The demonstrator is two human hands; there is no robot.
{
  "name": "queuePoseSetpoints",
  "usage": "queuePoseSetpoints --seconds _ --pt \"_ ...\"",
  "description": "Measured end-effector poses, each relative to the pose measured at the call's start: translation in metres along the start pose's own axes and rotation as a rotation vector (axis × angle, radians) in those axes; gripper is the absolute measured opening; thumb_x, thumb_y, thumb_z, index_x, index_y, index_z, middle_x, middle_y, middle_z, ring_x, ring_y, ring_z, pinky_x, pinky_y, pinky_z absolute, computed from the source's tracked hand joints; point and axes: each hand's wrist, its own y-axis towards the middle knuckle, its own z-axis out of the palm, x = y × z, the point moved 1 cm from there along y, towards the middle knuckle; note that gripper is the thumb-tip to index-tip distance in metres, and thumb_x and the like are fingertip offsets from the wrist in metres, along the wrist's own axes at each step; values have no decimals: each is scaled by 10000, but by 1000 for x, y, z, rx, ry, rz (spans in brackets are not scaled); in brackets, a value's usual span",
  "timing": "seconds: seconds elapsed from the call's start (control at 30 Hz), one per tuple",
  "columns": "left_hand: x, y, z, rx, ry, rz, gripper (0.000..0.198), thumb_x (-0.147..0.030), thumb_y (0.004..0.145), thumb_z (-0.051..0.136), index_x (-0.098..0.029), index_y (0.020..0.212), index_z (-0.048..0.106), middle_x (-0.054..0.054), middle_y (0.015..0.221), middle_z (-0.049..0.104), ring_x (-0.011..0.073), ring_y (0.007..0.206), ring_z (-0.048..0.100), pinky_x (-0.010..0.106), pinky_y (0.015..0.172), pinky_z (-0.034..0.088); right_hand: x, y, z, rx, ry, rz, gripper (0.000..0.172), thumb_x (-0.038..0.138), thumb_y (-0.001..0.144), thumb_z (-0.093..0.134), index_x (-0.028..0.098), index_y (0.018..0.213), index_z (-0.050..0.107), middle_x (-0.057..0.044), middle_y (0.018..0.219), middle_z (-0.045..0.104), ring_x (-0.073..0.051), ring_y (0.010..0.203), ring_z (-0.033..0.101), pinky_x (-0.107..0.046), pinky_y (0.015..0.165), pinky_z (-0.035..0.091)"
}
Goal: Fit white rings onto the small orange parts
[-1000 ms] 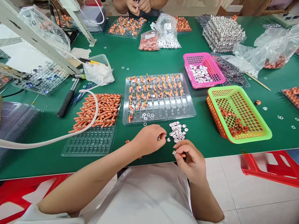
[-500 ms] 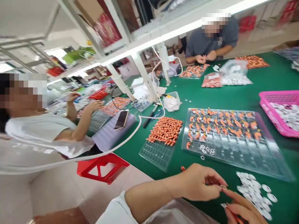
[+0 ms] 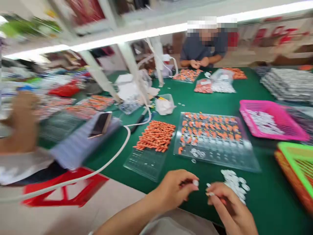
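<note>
My left hand [image 3: 174,187] is closed in a pinch on a small white round piece [image 3: 195,183] at its fingertips. A short gap to the right, my right hand [image 3: 231,204] has its fingers closed on a small orange part with a white end [image 3: 210,194]; most of it is hidden by the fingers. Behind my right hand lies a loose pile of flat white oval pieces [image 3: 234,182]. Beyond both hands, a clear plastic tray [image 3: 227,158] carries rows of orange curved parts [image 3: 210,125] and several small white rings [image 3: 197,153].
Orange parts [image 3: 156,135] are heaped on another clear tray [image 3: 144,164]. At right stand a pink basket [image 3: 249,127] of white pieces and a green basket [image 3: 290,150]. A white cable [image 3: 122,143] crosses the left side. Co-workers sit at left and across the green table [image 3: 190,104].
The view has swung right, bringing the green basket into sight. My hands have moved apart; the white piece now shows at my left fingertips.
</note>
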Motion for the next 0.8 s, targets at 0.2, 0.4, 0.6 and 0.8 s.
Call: queuePoseSetpoints --seconds 0.2,0.4,0.6,0.8 --pt "16 4 1 16 -42 62 179 -285 886 658 -184 1013 734 27 815 709 120 602 639 217 567 525 9 6 -14 159 146 135 159 314 984 500 228 882 585 -32 915 569 -150 747 560 -272 663 459" --pt "9 8 11 26 159 303 145 -191 901 637 -205 1020 720 8 786 730 126 670 647 224 653 505 15 7 -13 189 69 175 110 235 942 525 214 838 557 -1 837 525 -129 694 472 -257 618 394" --pt "7 11 11 113 281 386 192 -149 932 561 -203 1071 682 18 831 745 143 730 649 234 677 487 19 13 -13 250 -50 200 119 173 906 523 214 797 549 8 789 546 -126 678 495 -254 608 384" --pt "4 12 11 144 322 416 192 -134 941 544 -199 1071 670 8 841 745 139 760 647 224 694 471 18 13 -12 258 -71 210 117 169 893 533 217 789 558 11 781 558 -123 659 505 -242 572 381"
